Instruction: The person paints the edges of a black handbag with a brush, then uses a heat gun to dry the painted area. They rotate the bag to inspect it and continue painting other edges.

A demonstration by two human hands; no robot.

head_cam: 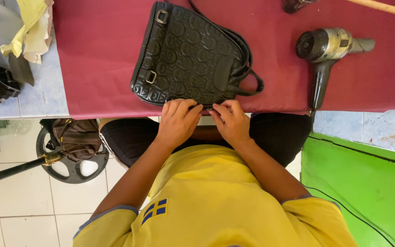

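A black embossed leather backpack lies flat on a dark red cloth covering the table. Its straps and top handle trail to the right. My left hand grips the near edge of the backpack with curled fingers. My right hand pinches the same edge just beside it, at what looks like a small zipper pull. Both hands sit at the table's front edge, over my lap.
A grey hair dryer lies on the cloth at the right. Yellow and checked fabric is piled at the left. A black wheel-shaped base with a brown bag stands on the tiled floor. A green surface is at the right.
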